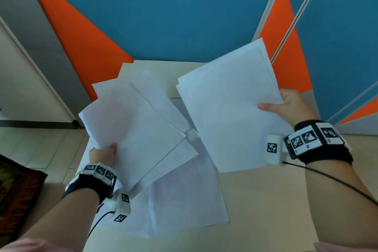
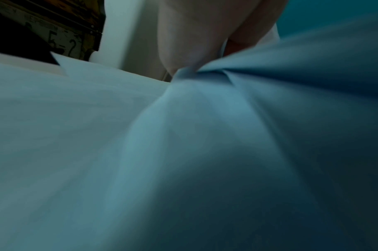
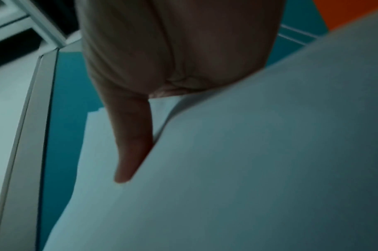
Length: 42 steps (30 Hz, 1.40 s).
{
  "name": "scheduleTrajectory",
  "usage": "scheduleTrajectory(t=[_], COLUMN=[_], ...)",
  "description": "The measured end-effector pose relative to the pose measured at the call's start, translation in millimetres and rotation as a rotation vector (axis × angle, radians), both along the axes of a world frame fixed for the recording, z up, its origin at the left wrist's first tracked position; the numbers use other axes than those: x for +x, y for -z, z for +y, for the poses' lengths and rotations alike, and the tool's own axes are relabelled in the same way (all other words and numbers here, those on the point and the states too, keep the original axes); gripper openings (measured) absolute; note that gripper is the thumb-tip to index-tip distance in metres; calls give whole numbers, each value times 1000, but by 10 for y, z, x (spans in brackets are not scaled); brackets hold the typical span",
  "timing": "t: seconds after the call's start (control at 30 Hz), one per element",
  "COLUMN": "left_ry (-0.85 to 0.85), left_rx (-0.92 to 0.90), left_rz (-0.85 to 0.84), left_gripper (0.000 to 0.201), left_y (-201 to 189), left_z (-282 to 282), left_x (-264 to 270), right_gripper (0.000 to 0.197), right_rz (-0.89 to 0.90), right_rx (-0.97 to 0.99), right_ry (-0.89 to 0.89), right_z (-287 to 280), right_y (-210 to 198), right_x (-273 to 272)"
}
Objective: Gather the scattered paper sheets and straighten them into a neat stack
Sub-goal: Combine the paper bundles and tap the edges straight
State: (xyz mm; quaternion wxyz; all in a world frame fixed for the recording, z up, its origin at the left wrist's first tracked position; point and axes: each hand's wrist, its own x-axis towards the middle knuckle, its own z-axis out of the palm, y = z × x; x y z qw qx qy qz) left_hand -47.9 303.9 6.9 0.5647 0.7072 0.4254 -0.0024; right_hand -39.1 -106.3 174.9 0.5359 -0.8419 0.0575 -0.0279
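Observation:
My left hand (image 1: 104,152) grips a fanned, uneven bunch of white sheets (image 1: 133,129) by its near left edge, lifted above the table. The left wrist view shows those sheets (image 2: 141,152) creased where my palm (image 2: 194,42) clamps them. My right hand (image 1: 286,104) holds a tidier bundle of white sheets (image 1: 231,108) by its right edge, thumb on top, tilted up over the table's right half. In the right wrist view one finger (image 3: 130,144) lies under that bundle (image 3: 248,169). More sheets (image 1: 184,200) lie loose on the beige table (image 1: 266,210) under both bunches.
Behind the table stands a blue and orange partition wall (image 1: 163,16). A grey door (image 1: 24,67) and tiled floor (image 1: 41,149) are at the left, with a dark patterned mat (image 1: 18,194) at the lower left. Cables run from both wrist units.

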Motion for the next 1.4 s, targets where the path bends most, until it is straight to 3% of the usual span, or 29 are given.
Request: scheduleTrajectory(t=[0.13,0.37,0.4,0.47,0.53,0.6,0.73,0.83,0.93,1.1,1.17,1.27,1.4], left_ry=[92,276,296,348,375,380,424,355,259,135,83,18,-8], left_rx=[-30,-229,-254,-286,-316,-400,-413,-325,-262,-244,-244,-248,-249], left_rz=[-17,-100,-107,-120,-129,-81,-82,-55,-20,-17,-39,-58,-26], left_gripper=[55,48,50,59,72,92,98,73,74,58,61,86,55], left_y=[-60,-169,-181,-210,-183,-182,-200,-112,-15,-23,17,113,52], left_z=[-257,-694,-722,-768,-787,-804,-837,-822,-777,-694,-618,-519,-525], left_x=[71,100,101,84,84,51,-49,-74,-88,-162,-212,-275,-375], right_gripper=[23,29,39,80,110,105,91,70,61,33,34,45,66], right_rz=[123,283,302,381,483,547,498,483,462,472,479,567,653], right_rx=[119,183,177,204,230,245,278,223,124,45,-162,-364,-430], right_ry=[-102,-72,-47,-41,-131,-183,-169,-230,-246,15,136,191,288], right_z=[228,458,438,392,312,260,332,450,494,72,-230,-596,-815], right_y=[75,712,813,951,1131,1250,1285,1226,1254,1414,1519,1659,1802], right_x=[120,289,314,329,381,389,356,346,431,644,721,800,869])
